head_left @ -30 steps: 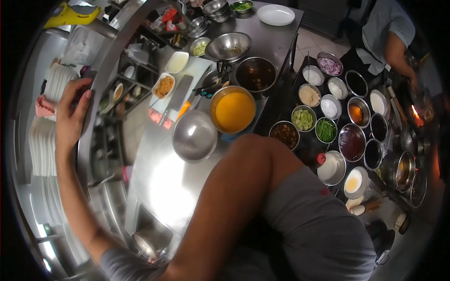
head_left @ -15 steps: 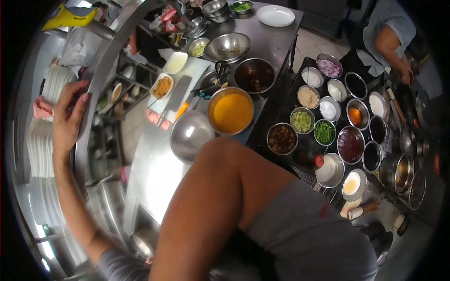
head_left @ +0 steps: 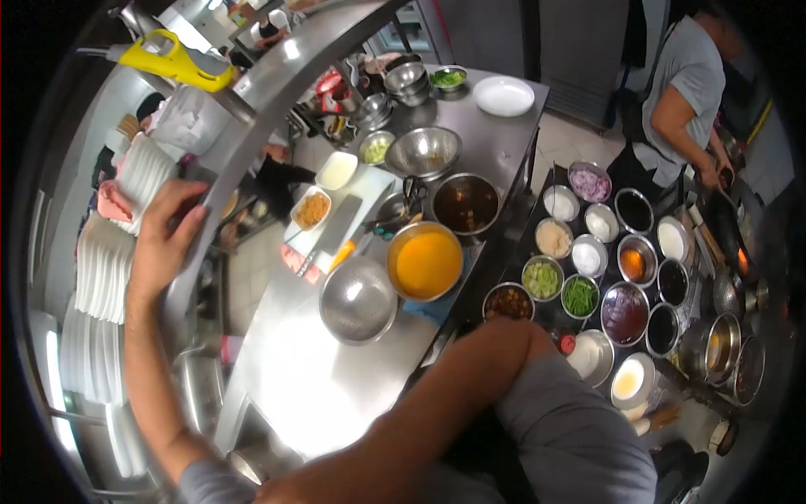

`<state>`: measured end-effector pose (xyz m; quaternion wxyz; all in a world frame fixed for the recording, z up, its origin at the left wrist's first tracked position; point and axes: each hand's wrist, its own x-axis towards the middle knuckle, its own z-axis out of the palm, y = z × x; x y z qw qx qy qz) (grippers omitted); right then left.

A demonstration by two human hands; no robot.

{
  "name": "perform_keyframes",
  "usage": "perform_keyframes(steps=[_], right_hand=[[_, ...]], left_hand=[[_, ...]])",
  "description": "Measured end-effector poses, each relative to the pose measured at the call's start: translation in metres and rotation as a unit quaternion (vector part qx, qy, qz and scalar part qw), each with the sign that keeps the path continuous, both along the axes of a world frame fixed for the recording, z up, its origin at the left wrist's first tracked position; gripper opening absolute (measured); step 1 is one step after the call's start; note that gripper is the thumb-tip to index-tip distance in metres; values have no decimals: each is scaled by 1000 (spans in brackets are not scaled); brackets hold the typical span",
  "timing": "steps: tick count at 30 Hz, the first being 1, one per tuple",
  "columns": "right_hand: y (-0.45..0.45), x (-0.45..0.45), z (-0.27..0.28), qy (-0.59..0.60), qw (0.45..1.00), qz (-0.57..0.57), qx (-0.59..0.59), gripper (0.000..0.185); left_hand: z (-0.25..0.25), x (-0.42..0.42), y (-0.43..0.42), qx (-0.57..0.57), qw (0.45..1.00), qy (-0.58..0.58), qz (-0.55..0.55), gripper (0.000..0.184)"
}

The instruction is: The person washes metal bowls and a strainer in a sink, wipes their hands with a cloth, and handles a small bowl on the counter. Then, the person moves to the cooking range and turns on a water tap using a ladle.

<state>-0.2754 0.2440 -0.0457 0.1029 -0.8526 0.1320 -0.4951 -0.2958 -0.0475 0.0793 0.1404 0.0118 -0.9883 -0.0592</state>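
Note:
My left hand [head_left: 172,239] rests on the edge of a steel shelf [head_left: 191,277], its thumb and fingers apart with nothing held between them. Close beside it stand tall stacks of white plates [head_left: 105,269], with a pink cloth [head_left: 113,202] on them. My right forearm [head_left: 420,412] crosses the lower middle of the view, bent at the elbow. It runs down to the bottom edge, where my right hand is out of sight. Under and beyond the arm is a steel worktop [head_left: 290,386] with an empty metal bowl [head_left: 358,301] and a pot of orange liquid [head_left: 425,262].
A knife [head_left: 332,235] lies on a white cutting board [head_left: 369,189]. Several ingredient bowls, including chopped greens [head_left: 580,296], stand on the right. A co-worker [head_left: 684,101] holds a pan by the stove. A yellow-handled appliance [head_left: 176,60] lies on the shelf.
The view has shifted, so most things appear farther right and lower. My right elbow has moved down and right, and the forearm lies flatter. My left hand stays at the shelf.

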Motion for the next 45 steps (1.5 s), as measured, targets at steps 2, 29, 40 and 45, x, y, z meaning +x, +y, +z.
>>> perform_keyframes(steps=[2, 29, 40, 45], right_hand=[[3, -12, -6, 10, 1000, -3, 4, 20], [-9, 14, 7, 121, 992, 21, 31, 17], [-3, -1, -8, 71, 992, 40, 93, 17], [13, -3, -21, 43, 987, 25, 151, 17]], left_hand=[[1, 3, 2, -3, 1000, 4, 0, 24], [5, 8, -7, -25, 997, 55, -39, 23], [12, 14, -6, -32, 999, 20, -29, 27], [7, 13, -14, -64, 996, 39, -53, 28]])
